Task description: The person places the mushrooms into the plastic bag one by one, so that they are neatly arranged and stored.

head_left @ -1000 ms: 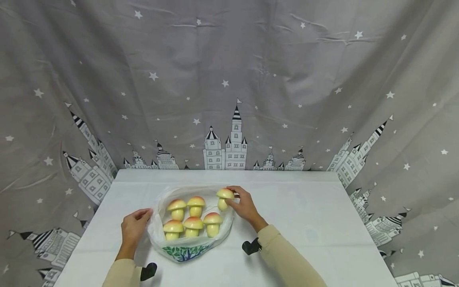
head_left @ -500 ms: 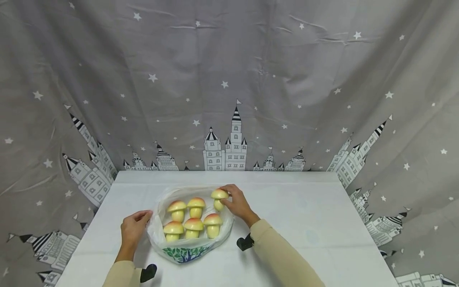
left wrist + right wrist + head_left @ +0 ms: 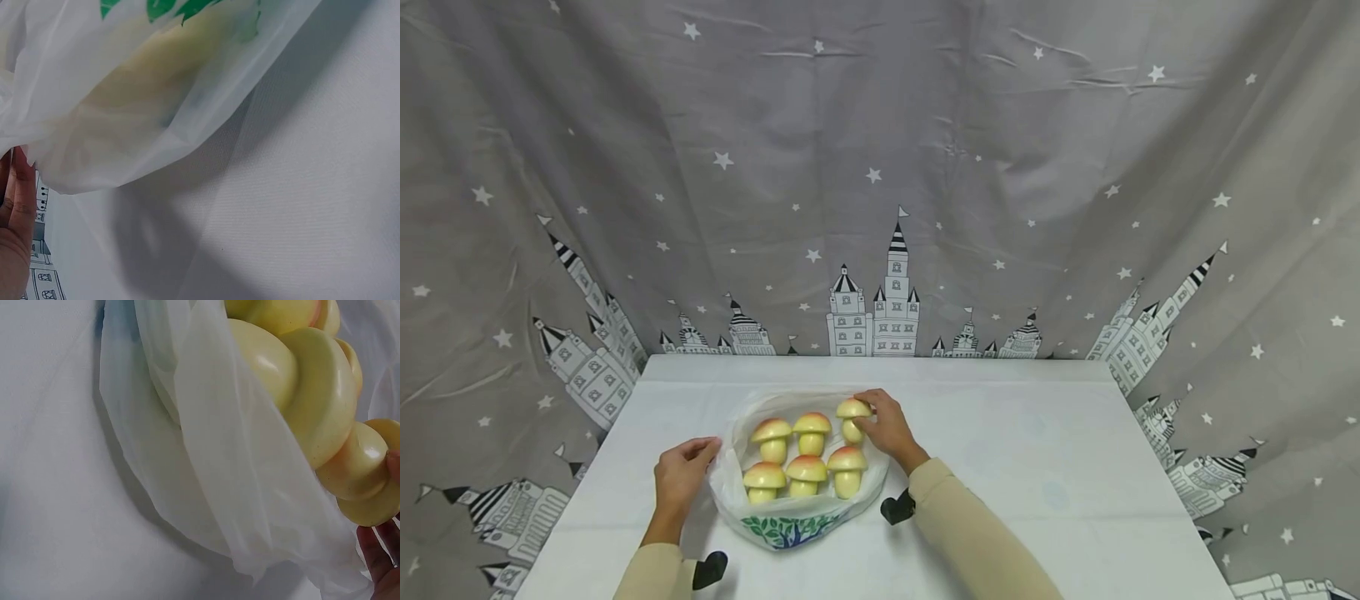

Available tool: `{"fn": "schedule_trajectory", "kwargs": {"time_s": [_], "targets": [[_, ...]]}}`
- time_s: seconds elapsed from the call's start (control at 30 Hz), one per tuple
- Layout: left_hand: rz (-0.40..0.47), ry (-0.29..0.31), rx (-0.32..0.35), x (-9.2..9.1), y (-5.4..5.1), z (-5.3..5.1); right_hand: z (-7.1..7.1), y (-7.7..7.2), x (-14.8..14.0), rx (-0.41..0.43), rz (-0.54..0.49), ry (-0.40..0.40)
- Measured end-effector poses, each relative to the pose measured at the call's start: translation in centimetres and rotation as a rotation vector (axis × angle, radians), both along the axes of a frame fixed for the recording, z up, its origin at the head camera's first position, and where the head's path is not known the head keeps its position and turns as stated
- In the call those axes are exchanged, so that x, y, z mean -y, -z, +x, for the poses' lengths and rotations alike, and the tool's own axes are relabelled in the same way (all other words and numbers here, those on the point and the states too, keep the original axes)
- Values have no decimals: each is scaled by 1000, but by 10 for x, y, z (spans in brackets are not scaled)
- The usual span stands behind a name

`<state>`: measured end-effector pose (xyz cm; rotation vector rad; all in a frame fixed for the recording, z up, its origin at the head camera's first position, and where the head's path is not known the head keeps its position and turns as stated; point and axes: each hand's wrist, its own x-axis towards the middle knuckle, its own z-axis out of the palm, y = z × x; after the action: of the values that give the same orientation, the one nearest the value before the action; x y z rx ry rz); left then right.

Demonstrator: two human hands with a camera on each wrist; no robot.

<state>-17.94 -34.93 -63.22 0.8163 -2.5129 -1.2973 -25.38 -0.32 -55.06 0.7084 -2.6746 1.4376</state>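
Note:
A white translucent plastic bag (image 3: 730, 492), printed with a green and blue tree, lies with its mouth spread wide. Inside it, several yellow mushrooms (image 3: 807, 468) with reddish cap tops sit in two rows. My left hand (image 3: 679, 479) pinches the bag's left rim; in the left wrist view its fingers (image 3: 24, 194) meet the plastic at the edge. At the bag's back right, my right hand (image 3: 889, 432) grips another mushroom (image 3: 852, 409) by its cap, stem downward. Fingers (image 3: 375, 553) and that mushroom (image 3: 372, 509) show partly in the right wrist view.
A white-covered table (image 3: 1022, 475) carries the bag left of its middle. Behind and at both sides hangs a grey curtain (image 3: 985, 167) with stars and castles. Dark heart-shaped pieces (image 3: 710, 570) stand out at both sleeves.
My right hand has carried its mushroom leftward and slightly down, from the bag's right rim to beside the back-row mushrooms. The left hand keeps its hold on the rim.

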Motion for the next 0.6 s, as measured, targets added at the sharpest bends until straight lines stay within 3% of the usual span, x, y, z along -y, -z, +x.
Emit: {"fn": "schedule_trajectory", "kwargs": {"time_s": [0.1,0.2,0.27,0.37,0.47,0.5,0.6], "targets": [[0,-5,-2,0,0,0,-1,3,4,-10,29,4],[-6,11,4,-3,-10,2,-2,4,7,-9,57,25],[-8,27,1,-9,-26,8,-1,5,8,2,65,38],[7,48,-1,-24,-63,21,0,7,10,17,76,50],[32,57,3,-33,-84,28,1,10,12,19,85,52],[31,49,14,-34,-83,28,1,11,12,18,87,52],[-9,39,13,-18,-48,17,1,13,12,18,93,47]]}}
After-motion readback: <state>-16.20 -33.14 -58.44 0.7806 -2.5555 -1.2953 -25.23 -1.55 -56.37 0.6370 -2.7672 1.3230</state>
